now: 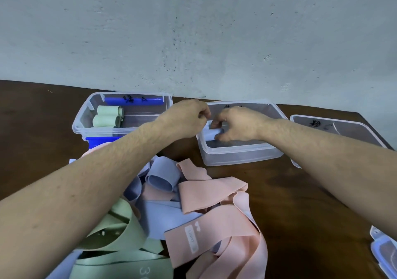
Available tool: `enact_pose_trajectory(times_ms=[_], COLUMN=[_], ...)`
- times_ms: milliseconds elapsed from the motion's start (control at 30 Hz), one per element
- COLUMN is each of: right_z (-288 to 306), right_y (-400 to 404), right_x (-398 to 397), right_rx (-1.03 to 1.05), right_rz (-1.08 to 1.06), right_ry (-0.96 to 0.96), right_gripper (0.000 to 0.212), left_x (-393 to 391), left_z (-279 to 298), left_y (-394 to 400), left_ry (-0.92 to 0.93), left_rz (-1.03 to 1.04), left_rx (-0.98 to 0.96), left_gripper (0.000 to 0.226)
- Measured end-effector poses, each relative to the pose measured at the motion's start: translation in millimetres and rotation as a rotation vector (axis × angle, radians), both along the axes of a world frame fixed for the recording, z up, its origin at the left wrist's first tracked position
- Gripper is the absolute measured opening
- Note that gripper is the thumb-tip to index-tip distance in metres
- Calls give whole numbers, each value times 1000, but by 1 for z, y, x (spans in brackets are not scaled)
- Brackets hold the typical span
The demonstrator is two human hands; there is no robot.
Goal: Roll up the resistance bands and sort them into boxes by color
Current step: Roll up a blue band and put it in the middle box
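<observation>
Three boxes stand in a row at the far side of the table, near the wall. In the left box two rolled bands lie side by side at its left end. The middle box is to its right, and both hands meet over it: the left hand above its left edge, the right hand inside it, holding a rolled band. The right box stands just beside the middle one, partly behind the right forearm. In front of the boxes, nearer to the person, a pile of loose bands lies on the table, partly under the left forearm. A lid lies at the near right edge
</observation>
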State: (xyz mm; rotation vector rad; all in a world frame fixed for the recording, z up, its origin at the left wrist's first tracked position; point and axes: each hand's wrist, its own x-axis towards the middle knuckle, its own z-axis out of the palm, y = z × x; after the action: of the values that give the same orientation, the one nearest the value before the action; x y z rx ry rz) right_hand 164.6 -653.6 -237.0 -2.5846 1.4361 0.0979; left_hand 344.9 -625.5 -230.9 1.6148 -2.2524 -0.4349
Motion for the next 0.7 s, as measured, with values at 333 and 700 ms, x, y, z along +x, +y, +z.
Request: enact_pose_trajectory(times_ms=[333,700], right_z=[-4,-8], right_y=[-1,-5], right_x=[2,0], right_rx=[-5,-83], right_rz=[24,51], right_ry=[8,24], right_gripper=[37,37], left_x=[-11,-14], left_z=[3,3], left_y=[-7,-12], left_ry=[-225,-246], left_rz=[-42,-26], left_rx=[105,147], left_gripper=[35,34])
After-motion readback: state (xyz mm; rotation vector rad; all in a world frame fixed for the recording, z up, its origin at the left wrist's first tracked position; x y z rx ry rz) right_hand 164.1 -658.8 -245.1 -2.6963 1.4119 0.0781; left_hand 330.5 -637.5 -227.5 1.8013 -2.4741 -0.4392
